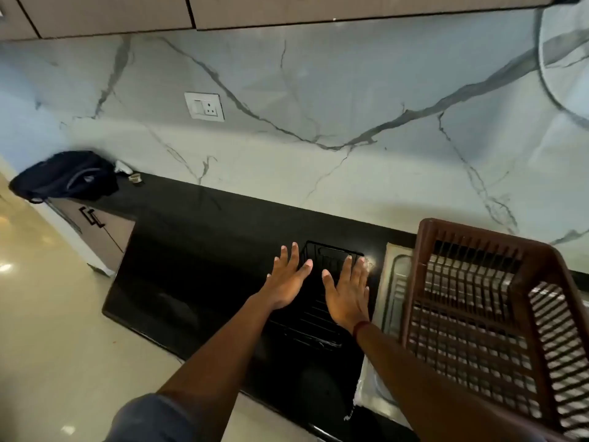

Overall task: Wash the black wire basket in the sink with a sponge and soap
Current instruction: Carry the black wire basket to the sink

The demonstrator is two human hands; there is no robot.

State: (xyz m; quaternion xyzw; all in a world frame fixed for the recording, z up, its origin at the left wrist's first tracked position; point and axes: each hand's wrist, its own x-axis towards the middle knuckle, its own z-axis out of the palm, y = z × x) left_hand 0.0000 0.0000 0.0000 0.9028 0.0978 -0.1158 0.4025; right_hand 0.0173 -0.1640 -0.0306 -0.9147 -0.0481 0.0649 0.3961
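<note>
The black wire basket [322,301] stands on the black countertop [197,256], just left of the steel sink [396,291]. My left hand [288,279] hovers over the basket's left side with fingers straight and spread. My right hand [349,291] is held flat over its right side, fingers straight, a red thread on the wrist. Neither hand holds anything. Whether the palms touch the wire I cannot tell. No sponge or soap shows.
A brown plastic slatted basket [490,317] sits over the sink at the right. A black bag [67,177] lies at the counter's far left end, with a small cup [135,178] beside it. A marble wall with a socket [204,106] rises behind.
</note>
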